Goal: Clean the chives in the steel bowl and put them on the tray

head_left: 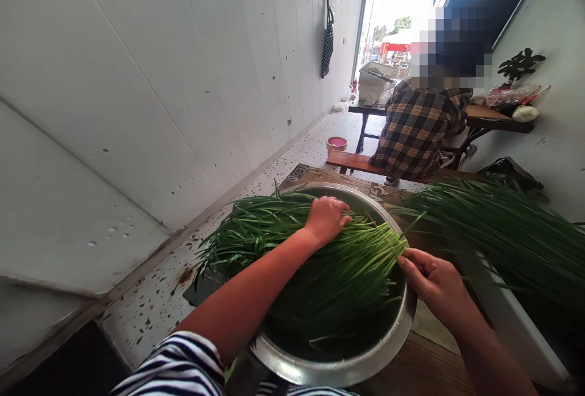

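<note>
A large steel basin (365,362) sits on a wooden table and holds a thick bunch of green chives (320,262), leaf tips hanging out to the left. My left hand (326,218) lies on top of the bunch near its middle, fingers curled down over the stalks. My right hand (432,280) is at the basin's right rim, fingers together against the cut ends of the chives.
A second pile of chives (512,237) lies on the table at right. Ahead, a person in a plaid shirt (418,131) sits on a wooden bench (351,161) at another table. A white panel wall (137,109) runs along the left; a pink bowl (337,142) stands on the floor.
</note>
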Available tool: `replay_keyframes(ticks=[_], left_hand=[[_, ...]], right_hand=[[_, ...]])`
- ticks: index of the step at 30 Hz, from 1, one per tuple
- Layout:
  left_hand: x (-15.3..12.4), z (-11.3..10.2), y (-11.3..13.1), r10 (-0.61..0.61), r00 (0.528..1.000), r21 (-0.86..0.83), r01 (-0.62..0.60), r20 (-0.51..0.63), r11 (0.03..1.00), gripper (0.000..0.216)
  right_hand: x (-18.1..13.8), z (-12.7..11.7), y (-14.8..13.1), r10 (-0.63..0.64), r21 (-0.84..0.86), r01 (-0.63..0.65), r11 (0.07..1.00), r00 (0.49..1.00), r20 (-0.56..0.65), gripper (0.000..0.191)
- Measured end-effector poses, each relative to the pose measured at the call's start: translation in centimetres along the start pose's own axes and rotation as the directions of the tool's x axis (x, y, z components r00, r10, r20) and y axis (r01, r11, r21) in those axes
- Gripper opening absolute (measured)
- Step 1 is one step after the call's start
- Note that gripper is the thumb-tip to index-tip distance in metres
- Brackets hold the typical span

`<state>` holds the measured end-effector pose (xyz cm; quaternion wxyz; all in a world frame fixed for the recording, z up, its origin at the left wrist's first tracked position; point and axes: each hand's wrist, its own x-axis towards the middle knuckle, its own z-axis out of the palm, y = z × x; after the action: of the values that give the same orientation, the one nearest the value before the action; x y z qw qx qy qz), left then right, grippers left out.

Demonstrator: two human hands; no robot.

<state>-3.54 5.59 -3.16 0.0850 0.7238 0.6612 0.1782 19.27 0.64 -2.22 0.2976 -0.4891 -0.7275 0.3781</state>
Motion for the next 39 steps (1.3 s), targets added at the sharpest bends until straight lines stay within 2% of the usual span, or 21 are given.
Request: replay_keyframes(ticks=[5, 7, 9, 12, 15, 20, 25, 33, 39], left_hand=[[0.3, 0.5, -0.2, 0.084, 0.994, 0.049, -0.088, 0.072, 0.995, 0.018], [0.4, 0.3, 0.0, 0.075, 0.997, -0.052, -0.075, 0.017, 0.996, 0.019], [0.4, -0.1, 0.2, 0.024, 0.999, -0.264, -0.031, -0.029, 0.964, 0.023], [0.4, -0.4, 0.5, -0.027, 0.997, -0.621, 0.062, 0.066, 0.782, 0.030], [0.4, -0.2, 0.6, -0.003, 0.984, -0.776, 0.144, 0.180, 0.614, 0.034], [0.3, 0.4, 0.8, -0.067, 0.983, -0.816, 0.177, 0.168, 0.550, 0.033], [0.3, 0.7, 0.9, -0.130, 0.970, -0.837, 0.245, 0.207, 0.489, 0.032], [0.2, 0.1, 1.0, -0.182, 0.954, -0.835, 0.297, 0.239, 0.462, 0.028], [0.2, 0.1, 0.9, -0.173, 0.952, -0.841, 0.303, 0.251, 0.448, 0.027]], right_hand=[[0.1, 0.0, -0.2, -0.003, 0.017, 0.003, 1.000, 1.000, 0.007, 0.036], [0.1, 0.0, -0.3, -0.016, 0.020, 0.015, 1.000, 1.000, 0.007, 0.036], [0.2, 0.0, -0.3, -0.022, 0.016, 0.022, 1.000, 1.000, 0.009, 0.037], [0.1, 0.0, -0.2, -0.023, 0.017, 0.022, 1.000, 1.000, 0.016, 0.037], [0.0, 0.0, 0.1, -0.024, 0.028, 0.023, 0.999, 1.000, 0.014, 0.037], [0.0, 0.1, 0.7, -0.006, 0.042, 0.005, 0.999, 1.000, 0.025, 0.037], [0.0, 0.1, 0.7, -0.002, 0.037, 0.001, 0.999, 0.999, 0.039, 0.038], [-0.1, 0.0, 0.4, -0.008, 0.009, 0.008, 1.000, 1.000, 0.025, 0.040], [0.0, 0.0, 0.6, -0.010, 0.019, 0.009, 1.000, 0.999, 0.037, 0.040]])
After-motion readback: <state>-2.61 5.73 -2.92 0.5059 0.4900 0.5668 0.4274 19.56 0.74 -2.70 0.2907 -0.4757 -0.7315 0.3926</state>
